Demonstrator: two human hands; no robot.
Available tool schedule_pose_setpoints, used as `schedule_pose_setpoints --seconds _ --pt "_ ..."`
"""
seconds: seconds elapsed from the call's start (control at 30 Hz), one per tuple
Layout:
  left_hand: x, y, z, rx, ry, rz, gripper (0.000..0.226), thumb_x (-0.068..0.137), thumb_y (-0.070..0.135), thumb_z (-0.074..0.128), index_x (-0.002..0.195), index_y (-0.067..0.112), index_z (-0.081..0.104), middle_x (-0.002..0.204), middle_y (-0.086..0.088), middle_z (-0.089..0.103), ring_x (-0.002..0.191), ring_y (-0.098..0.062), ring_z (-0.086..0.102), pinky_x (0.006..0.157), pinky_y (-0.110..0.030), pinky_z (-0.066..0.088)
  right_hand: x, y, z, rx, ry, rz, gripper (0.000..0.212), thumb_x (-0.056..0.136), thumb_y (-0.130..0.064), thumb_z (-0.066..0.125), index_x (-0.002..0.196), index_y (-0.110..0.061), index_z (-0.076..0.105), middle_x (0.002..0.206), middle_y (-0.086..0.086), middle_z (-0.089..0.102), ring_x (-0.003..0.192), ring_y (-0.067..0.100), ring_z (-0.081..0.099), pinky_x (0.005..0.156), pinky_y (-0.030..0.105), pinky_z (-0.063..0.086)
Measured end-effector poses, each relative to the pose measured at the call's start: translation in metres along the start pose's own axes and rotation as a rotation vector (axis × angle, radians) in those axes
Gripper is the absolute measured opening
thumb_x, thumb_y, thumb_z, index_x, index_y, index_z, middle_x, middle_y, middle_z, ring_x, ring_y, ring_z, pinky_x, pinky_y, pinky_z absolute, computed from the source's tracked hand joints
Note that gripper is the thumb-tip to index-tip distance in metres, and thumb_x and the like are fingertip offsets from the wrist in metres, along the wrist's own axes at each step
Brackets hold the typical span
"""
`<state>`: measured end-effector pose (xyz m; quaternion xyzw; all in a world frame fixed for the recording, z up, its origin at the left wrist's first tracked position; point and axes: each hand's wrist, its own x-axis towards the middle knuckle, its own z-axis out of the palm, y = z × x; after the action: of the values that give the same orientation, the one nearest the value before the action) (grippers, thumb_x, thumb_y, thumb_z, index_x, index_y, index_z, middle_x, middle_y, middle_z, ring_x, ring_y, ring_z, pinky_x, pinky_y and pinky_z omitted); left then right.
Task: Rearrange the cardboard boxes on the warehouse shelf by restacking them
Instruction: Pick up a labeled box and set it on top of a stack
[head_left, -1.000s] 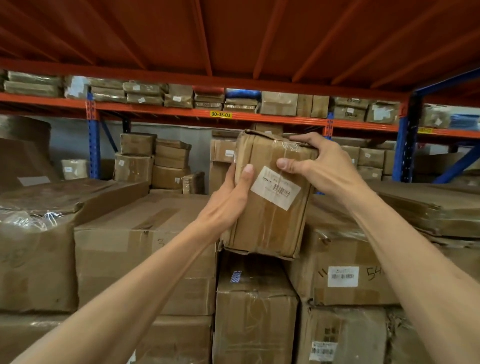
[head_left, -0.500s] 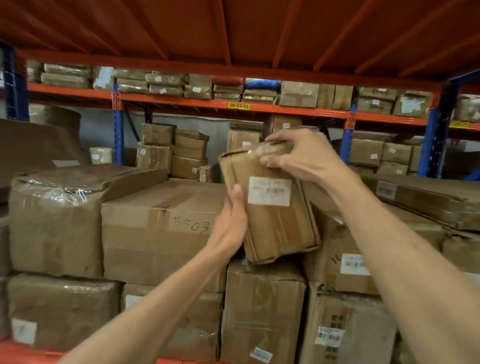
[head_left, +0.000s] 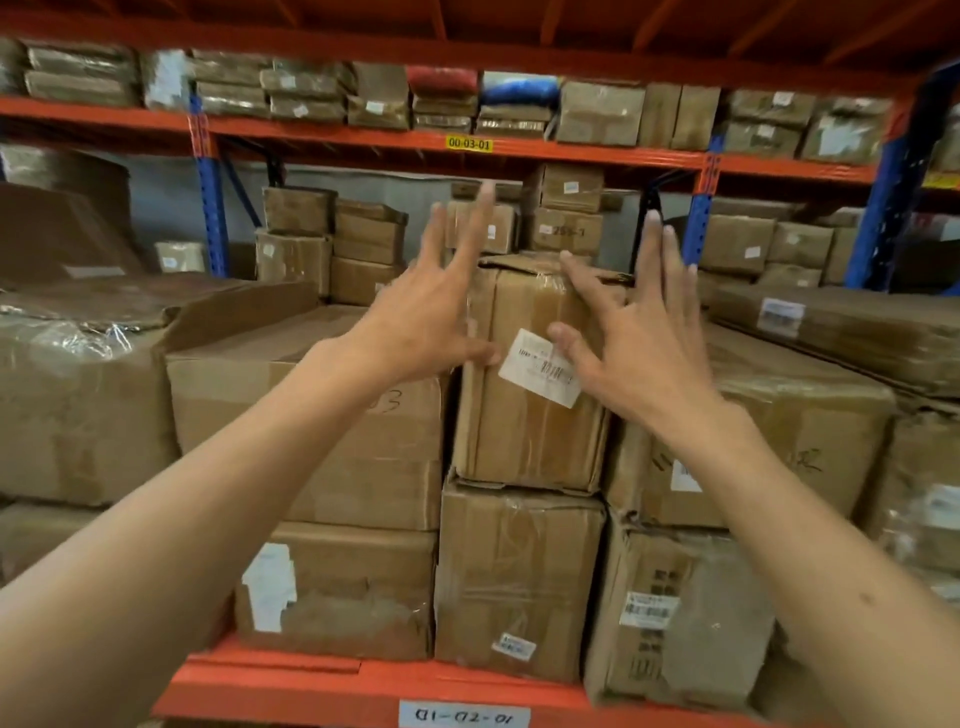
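Both hands are spread open, holding nothing: the left hand (head_left: 434, 317) and the right hand (head_left: 641, 338) flank the small taped brown cardboard box with a white barcode label (head_left: 530, 405). That box stands upright on a larger cardboard carton (head_left: 517, 577), which rests on the orange steel shelf (head_left: 291, 680). Behind it, more boxes fill blue-posted racking (head_left: 210, 208).

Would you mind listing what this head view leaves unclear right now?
- Print on the white label of the small box: blurred, partly behind the right hand.
- Whether the left hand touches the box: motion blur.
- Far boxes: labels too small.
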<state>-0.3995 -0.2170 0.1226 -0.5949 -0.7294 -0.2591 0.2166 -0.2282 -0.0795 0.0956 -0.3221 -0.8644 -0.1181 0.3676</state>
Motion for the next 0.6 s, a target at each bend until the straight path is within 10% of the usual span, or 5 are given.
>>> schedule_pose_setpoints --seconds 0.13,0.4,0.6 --pt "0.013 -0.012 0.019 0.249 -0.162 0.204 0.148 0.064 0.054 0.092 0.153 0.05 -0.026 0.163 0.0 -0.04 0.156 -0.037 -0.014 0.123 -0.06 0.012 -0.007 0.007 0.03 -0.093 0.055 -0.172 0.083 0.101 -0.073 0.021 0.163 -0.039 -0.021 0.171 0.016 -0.03 0.158 0.033 -0.027 0.128 0.056 -0.009" --pt "0.026 -0.021 0.029 0.262 -0.214 0.119 0.146 0.069 0.048 0.092 0.155 0.047 -0.026 0.165 -0.003 -0.026 0.151 -0.044 0.024 0.111 -0.059 0.04 0.015 -0.002 0.025 -0.099 -0.14 -0.13 0.083 0.102 -0.071 0.025 0.162 -0.039 -0.023 0.171 0.012 -0.016 0.156 0.032 -0.024 0.123 0.059 0.024" --pt "0.023 -0.03 0.033 0.202 -0.161 0.116 0.155 0.064 0.051 0.094 0.157 0.035 -0.028 0.168 -0.007 -0.016 0.149 -0.043 0.032 0.111 -0.061 0.043 0.016 -0.002 0.028 -0.102 -0.127 -0.159 0.085 0.101 -0.072 0.027 0.162 -0.039 -0.022 0.171 0.014 -0.012 0.155 0.032 -0.021 0.126 0.061 0.017"
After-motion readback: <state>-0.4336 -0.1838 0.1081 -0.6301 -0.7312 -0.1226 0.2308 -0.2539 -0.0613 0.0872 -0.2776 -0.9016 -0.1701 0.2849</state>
